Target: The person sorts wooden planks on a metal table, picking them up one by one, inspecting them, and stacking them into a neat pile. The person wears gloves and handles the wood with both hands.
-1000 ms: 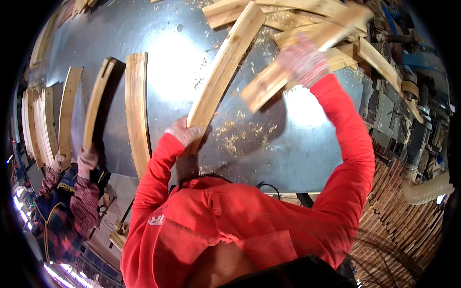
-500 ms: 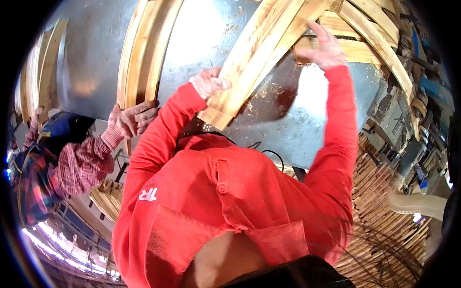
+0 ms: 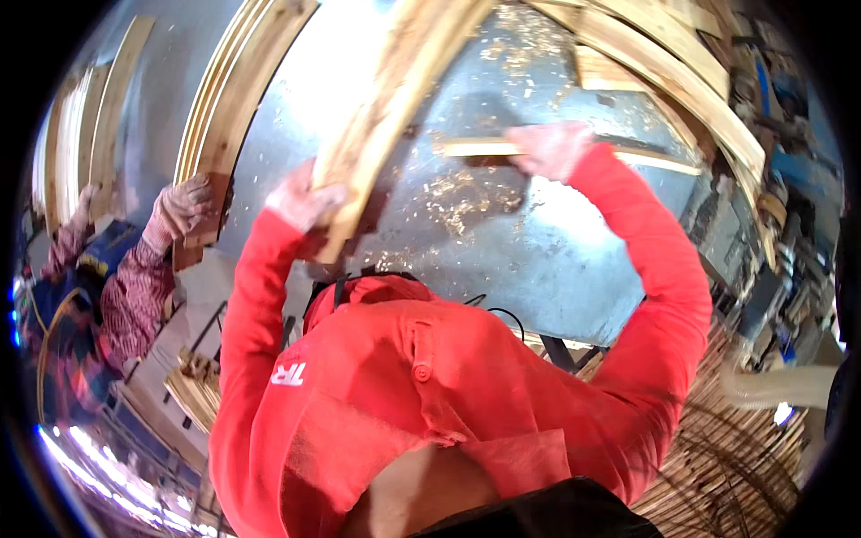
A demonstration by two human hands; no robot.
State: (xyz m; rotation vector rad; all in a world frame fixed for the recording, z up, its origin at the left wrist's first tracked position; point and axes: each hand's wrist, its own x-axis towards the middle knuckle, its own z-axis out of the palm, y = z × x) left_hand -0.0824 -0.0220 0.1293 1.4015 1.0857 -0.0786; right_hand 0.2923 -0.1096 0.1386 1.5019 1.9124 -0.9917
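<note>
Head view: metal table (image 3: 547, 282) spans widest. Heaped boards (image 3: 664, 63) (curved, overlapping) lie across table's far right corner. Slanting boards (image 3: 390, 99) (seemingly layered) run over table's middle toward its near edge; left hand (image 3: 307, 199) grips their near end, thumb on top. Stacked boards (image 3: 238, 103) rest at table's left, co-worker's hand (image 3: 181, 211) on their near end. Narrow board (image 3: 475, 147) stretches crosswise over table's right half, right hand (image 3: 552, 149) closed around it (fingertips blurred). Wood shavings (image 3: 462, 199) dot table's centre.

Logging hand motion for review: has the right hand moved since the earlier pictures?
Yes; the right hand has moved toward the near edge of the metal table.
</note>
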